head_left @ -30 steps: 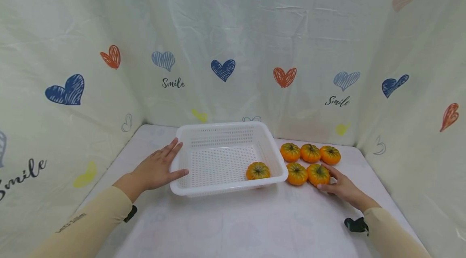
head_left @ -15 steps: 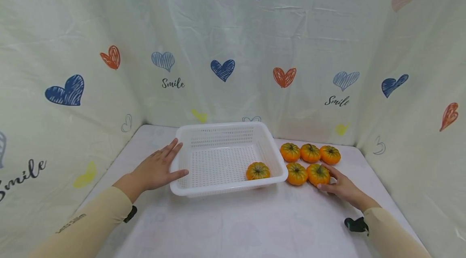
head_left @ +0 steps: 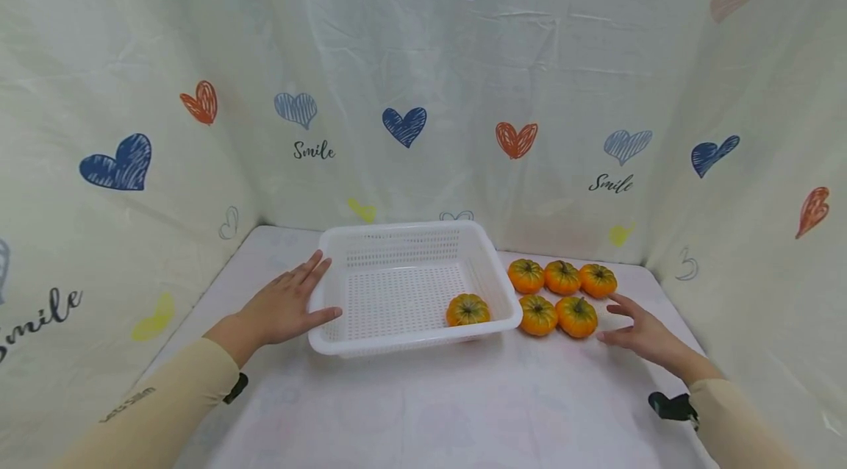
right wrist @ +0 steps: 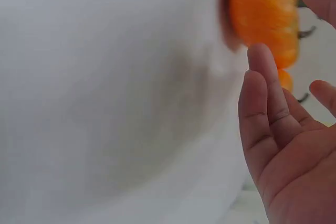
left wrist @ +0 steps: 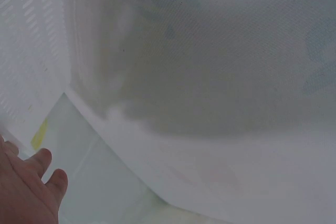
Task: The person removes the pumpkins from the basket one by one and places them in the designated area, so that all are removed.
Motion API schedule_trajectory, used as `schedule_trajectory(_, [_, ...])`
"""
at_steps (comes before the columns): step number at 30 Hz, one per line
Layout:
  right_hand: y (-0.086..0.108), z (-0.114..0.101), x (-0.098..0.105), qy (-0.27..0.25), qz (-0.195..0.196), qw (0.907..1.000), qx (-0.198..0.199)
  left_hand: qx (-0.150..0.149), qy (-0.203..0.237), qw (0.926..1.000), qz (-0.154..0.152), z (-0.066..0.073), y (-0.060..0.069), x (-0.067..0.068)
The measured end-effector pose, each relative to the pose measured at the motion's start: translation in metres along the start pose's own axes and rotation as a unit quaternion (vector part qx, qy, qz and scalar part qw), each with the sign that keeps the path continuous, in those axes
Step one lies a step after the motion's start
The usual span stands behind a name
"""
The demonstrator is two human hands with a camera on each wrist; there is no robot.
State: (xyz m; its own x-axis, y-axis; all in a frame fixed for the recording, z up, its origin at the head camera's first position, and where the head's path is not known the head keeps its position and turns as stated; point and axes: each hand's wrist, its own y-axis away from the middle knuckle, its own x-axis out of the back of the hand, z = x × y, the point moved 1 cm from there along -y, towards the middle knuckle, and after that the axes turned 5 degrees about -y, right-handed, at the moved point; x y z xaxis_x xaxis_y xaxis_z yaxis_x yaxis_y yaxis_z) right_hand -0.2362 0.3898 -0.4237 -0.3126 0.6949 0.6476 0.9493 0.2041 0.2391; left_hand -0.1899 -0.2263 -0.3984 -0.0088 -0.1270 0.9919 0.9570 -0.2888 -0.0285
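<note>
My left hand [head_left: 281,305] rests with spread fingers on the left rim of a white perforated plastic basket [head_left: 413,340]. Inside the basket, near its front right corner, lies one small orange pumpkin [head_left: 467,310]. To the right of the basket several more pumpkins stand on the table in two rows. My right hand [head_left: 645,337] is just right of the front row's right pumpkin [head_left: 577,317], apart from it, its fingers loosely extended and holding nothing. In the right wrist view an orange pumpkin [right wrist: 265,17] appears blurred beyond the fingers.
A white cloth covers the table [head_left: 410,410]. A pale curtain [head_left: 450,57] printed with hearts hangs behind and at both sides. The back row of pumpkins [head_left: 562,278] stands close to the table's far edge, beside the basket.
My right hand has let go of the front row's right pumpkin and moved a little to the right. That pumpkin stays in place. My left hand has not moved.
</note>
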Motion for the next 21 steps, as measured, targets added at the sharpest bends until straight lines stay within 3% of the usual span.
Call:
schedule_trajectory(5, [0.004,-0.028,0.023,0.030,0.018,0.9983,0.047,0.000,0.000,1.0000,0.001,0.000,-0.001,0.001])
schedule_trajectory(10, [-0.002,-0.070,0.032,0.033,0.020,0.9946,0.097,0.003,0.001,1.0000,-0.001,0.000,0.000,0.002])
schedule_trajectory(15, [-0.018,-0.120,0.028,0.010,-0.012,0.9908,0.134,0.005,0.005,1.0000,-0.001,0.000,0.000,0.000])
schedule_trajectory(21, [-0.042,-0.173,0.005,0.049,-0.047,0.9849,0.159,-0.004,0.014,0.9998,0.013,-0.001,0.001,-0.001])
